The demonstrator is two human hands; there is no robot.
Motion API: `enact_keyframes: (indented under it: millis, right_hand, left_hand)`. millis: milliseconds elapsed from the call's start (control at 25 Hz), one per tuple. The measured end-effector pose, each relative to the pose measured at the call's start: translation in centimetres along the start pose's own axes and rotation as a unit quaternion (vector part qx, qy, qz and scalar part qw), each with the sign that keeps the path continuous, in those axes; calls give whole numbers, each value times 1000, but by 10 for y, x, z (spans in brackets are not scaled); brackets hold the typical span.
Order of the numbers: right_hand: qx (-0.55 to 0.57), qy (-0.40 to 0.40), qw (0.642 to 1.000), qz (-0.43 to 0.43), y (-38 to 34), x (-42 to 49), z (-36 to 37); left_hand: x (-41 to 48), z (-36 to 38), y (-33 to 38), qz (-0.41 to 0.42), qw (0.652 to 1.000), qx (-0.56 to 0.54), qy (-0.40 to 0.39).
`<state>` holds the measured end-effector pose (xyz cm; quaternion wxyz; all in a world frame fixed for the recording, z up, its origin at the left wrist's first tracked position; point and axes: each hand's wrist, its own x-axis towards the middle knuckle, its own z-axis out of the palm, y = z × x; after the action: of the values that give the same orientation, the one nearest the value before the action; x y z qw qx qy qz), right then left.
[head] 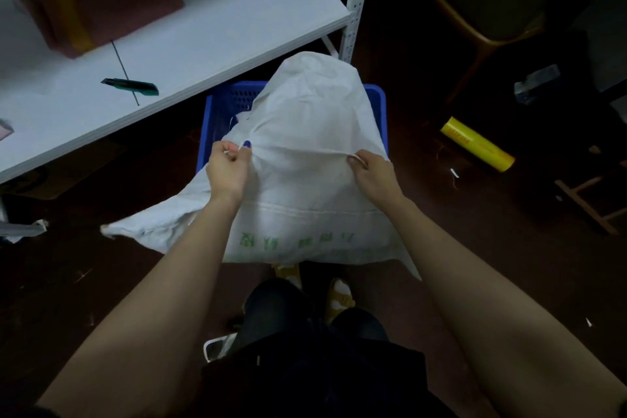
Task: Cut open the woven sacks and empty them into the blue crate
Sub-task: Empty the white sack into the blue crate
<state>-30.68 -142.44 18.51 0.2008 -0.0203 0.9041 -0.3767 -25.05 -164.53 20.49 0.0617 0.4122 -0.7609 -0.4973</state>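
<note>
Nearest the feet, green printing on the white woven sack (305, 159) is too blurred to read. Left hand (226, 170) and right hand (371, 176) pinch its fabric, apart, over the blue crate (217, 119); a green utility knife (132, 85) lies on the white shelf (220, 27) beyond.

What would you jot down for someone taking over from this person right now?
Left hand: pinches the woven sack.
Right hand: grips a fold of the same sack.
Sack: lies over the blue crate, covering most of it.
Knife: lies on the white shelf, not held.
Done: unclear; the sack's mouth is hidden, so I cannot tell if it is cut.
Left: empty the contents into the crate.
</note>
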Motion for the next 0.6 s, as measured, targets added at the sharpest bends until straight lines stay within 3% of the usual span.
enact_keyframes:
  millis: [120, 240, 400, 600]
  right_hand:
    - [10, 34, 999, 35, 18, 6, -4]
    - [35, 46, 997, 61, 31, 21, -7]
    - [36, 32, 993, 111, 48, 30, 1]
    - [-70, -36, 974, 215, 78, 23, 17]
  left_hand:
    - [5, 0, -25, 83, 970, 198, -113]
    - [13, 5, -47, 91, 917, 349, -171]
    - [28, 23, -63, 77, 891, 407, -183]
    - [58, 29, -69, 114, 841, 493, -190]
